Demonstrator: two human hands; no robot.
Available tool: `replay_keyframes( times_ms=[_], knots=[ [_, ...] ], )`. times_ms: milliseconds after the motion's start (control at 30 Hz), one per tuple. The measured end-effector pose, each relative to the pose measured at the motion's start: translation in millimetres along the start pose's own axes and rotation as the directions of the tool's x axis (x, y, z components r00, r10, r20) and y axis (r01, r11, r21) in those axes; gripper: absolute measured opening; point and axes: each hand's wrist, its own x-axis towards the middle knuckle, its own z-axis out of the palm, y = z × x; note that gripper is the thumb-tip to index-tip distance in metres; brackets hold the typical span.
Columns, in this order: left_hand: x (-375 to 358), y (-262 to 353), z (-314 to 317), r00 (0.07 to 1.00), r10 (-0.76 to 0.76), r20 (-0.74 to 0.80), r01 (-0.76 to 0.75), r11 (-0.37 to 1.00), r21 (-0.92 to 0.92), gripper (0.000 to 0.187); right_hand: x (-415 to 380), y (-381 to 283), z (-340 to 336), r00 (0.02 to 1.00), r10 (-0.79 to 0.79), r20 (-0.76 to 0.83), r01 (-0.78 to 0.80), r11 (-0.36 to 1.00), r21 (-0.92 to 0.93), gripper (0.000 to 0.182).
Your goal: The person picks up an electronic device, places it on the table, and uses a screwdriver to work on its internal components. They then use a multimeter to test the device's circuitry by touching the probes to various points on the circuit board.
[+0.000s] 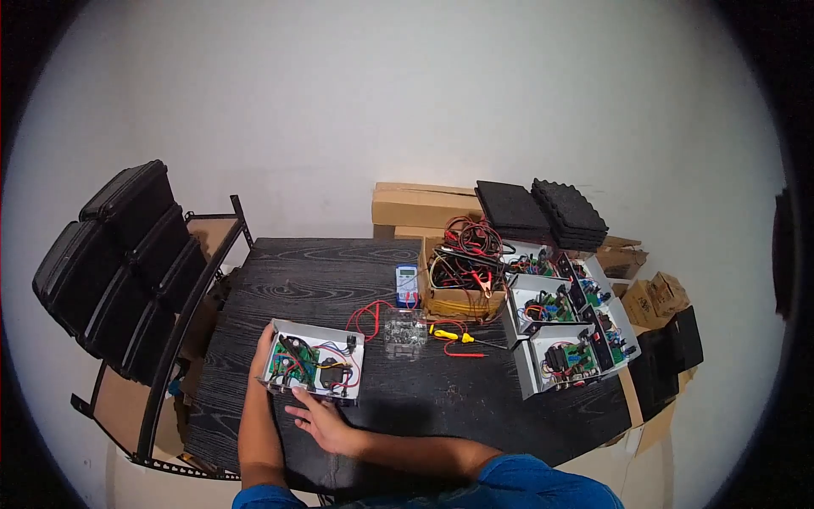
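Observation:
A white open metal case (360,360) with a green circuit board and coloured wires inside is tilted above the left part of the black table. My left hand (264,346) grips its left side, the fingers mostly hidden by the case. At the front edge of the case is my right hand (325,423), its fingers apart and the fingertips near or against that edge. To the right of the case lies a clear plastic box (405,333) of small parts. Behind that box is a blue and white multimeter (408,284) with red leads.
Several similar open cases (527,366) stand at the right of the black table (314,263). A cardboard box (462,304) of cables is behind the middle. A yellow screwdriver-like tool (454,336) lies nearby. Black cases (110,280) fill a shelf at left.

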Motion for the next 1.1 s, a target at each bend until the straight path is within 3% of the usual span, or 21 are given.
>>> replay_keyframes(
  times_ms=[133, 233, 333, 367, 400, 433, 467, 500, 567, 633, 700, 900, 1100],
  knots=[
    [9, -7, -11, 0.993, -0.113, 0.034, 0.117, 0.981, -0.157, 0.047, -4, 0, -6, 1.000, -0.006, 0.022, 0.007, 0.998, -0.057, 0.069],
    [19, -22, -30, 0.992, -0.106, 0.064, 0.114, 0.983, -0.141, 0.047, -41, -16, -5, 0.978, 0.205, 0.046, -0.196, 0.969, -0.150, 0.093],
    [12, -19, -22, 0.993, -0.116, 0.004, 0.114, 0.975, -0.188, 0.047, -67, -52, -13, 0.897, 0.305, 0.321, -0.195, 0.923, -0.331, 0.091],
    [19, -25, -30, 0.992, -0.129, 0.003, 0.127, 0.972, -0.199, 0.045, -69, -68, -10, 0.887, 0.198, 0.418, 0.043, 0.865, -0.501, 0.080],
    [27, -32, -39, 0.997, -0.076, 0.005, 0.076, 0.974, -0.212, 0.044, -51, -65, -24, 0.782, -0.101, 0.615, 0.441, 0.788, -0.431, 0.080],
    [35, -38, -50, 1.000, -0.021, 0.007, 0.023, 0.975, -0.223, 0.043, -57, -87, -15, 0.740, -0.266, 0.618, 0.650, 0.520, -0.555, 0.084],
    [40, -41, -54, 0.999, 0.035, 0.010, -0.032, 0.972, -0.234, 0.043, -62, -117, -2, 0.647, -0.404, 0.647, 0.750, 0.182, -0.636, 0.087],
    [32, -35, -43, 0.997, -0.005, -0.079, -0.016, 0.965, -0.261, 0.042, -55, -132, 3, 0.623, -0.404, 0.670, 0.718, -0.045, -0.694, 0.094],
    [40, -38, -55, 0.996, 0.084, -0.037, -0.090, 0.968, -0.234, 0.042, -41, -154, 4, 0.584, -0.383, 0.715, 0.538, -0.477, -0.695, 0.108],
    [64, -64, -92, 0.993, 0.103, -0.052, -0.114, 0.957, -0.268, 0.044, -34, -159, 12, 0.714, -0.275, 0.644, 0.451, -0.523, -0.723, 0.119],
    [55, -59, -86, 0.993, 0.115, 0.002, -0.110, 0.954, -0.277, 0.044, -24, -155, 16, 0.793, -0.176, 0.583, 0.404, -0.565, -0.719, 0.133],
    [60, -58, -81, 0.992, 0.121, 0.019, -0.112, 0.955, -0.274, 0.048, -5, -145, 25, 0.809, -0.155, 0.567, 0.344, -0.658, -0.670, 0.137],
    [62, -55, -76, 0.985, 0.167, 0.048, -0.149, 0.954, -0.259, 0.061, -2, -140, 32, 0.769, -0.234, 0.594, 0.366, -0.602, -0.710, 0.131]
  ],
)
